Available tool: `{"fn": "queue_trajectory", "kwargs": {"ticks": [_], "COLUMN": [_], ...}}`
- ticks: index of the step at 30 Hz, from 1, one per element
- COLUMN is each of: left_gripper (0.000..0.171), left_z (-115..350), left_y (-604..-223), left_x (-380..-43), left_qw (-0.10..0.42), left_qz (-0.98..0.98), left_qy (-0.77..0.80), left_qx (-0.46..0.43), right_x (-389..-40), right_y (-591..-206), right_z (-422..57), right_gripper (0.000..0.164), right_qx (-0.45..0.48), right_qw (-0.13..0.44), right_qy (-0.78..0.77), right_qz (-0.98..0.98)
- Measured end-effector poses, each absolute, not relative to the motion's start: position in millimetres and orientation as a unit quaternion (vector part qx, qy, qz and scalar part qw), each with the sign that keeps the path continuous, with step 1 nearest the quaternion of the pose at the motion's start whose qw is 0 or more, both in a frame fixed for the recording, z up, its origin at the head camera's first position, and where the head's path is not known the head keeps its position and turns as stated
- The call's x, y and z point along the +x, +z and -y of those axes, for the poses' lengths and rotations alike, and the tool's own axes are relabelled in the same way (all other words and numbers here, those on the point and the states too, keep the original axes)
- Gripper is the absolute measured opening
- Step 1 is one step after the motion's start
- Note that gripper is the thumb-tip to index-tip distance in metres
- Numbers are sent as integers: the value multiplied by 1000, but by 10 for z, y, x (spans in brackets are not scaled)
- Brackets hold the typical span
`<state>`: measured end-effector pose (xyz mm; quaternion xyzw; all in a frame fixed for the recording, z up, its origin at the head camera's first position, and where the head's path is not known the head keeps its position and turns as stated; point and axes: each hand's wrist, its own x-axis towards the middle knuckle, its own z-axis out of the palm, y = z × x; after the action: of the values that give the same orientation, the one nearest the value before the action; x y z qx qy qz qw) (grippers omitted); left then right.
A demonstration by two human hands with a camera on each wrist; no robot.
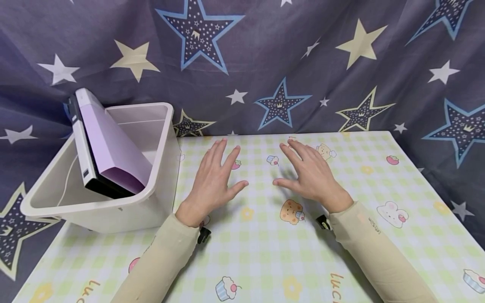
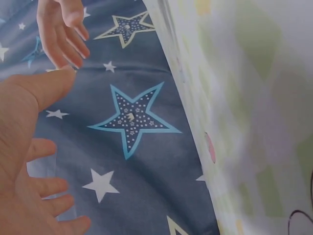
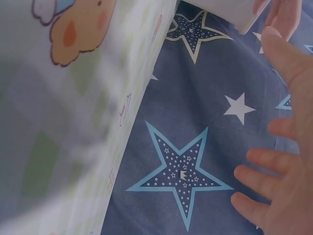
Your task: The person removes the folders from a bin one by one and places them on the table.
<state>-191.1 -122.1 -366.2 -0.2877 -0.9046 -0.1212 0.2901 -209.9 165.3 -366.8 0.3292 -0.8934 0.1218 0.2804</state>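
Observation:
Both hands hover over the checkered table with spread, mostly straight fingers and nothing in them. The left hand (image 1: 214, 179) is nearest to a white plastic bin (image 1: 163, 168) on its left. Across a gap, the right hand (image 1: 310, 172) faces it over the middle of the table. Inside the bin lean a light purple folder (image 1: 113, 139) and a black-and-white binder (image 1: 81, 143), both tilted, their lower ends hidden by the bin's front wall. In the left wrist view the left hand (image 2: 29, 147) shows its palm side; the right wrist view shows the right hand (image 3: 283, 166) likewise.
A green-and-white checkered tablecloth (image 1: 246, 252) with printed cupcakes and bears covers the table. Behind it hangs a dark blue curtain (image 1: 235, 113) with stars, meeting the table's back edge. The bin stands at the table's left side, close to the curtain.

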Motion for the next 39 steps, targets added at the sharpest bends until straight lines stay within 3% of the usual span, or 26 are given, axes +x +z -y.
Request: {"fn": "queue_trajectory", "kwargs": {"ticks": [20,39], "left_gripper": [77,74], "left_z": [1154,1136], "left_y": [-3496,-3336], "left_x": [-1809,-1702], "left_qw": [313,323], "left_qz": [888,879], "left_qy": [-121,-130], "left_qx": [-315,-326], "right_x": [-2072,-2007], "right_y": [-3635,-3556], "right_z": [-1599,-1534], "right_gripper": [81,76], "right_qx": [365,379], "right_qw": [333,336], "right_qy": [165,176], "right_qz": [854,844]}}
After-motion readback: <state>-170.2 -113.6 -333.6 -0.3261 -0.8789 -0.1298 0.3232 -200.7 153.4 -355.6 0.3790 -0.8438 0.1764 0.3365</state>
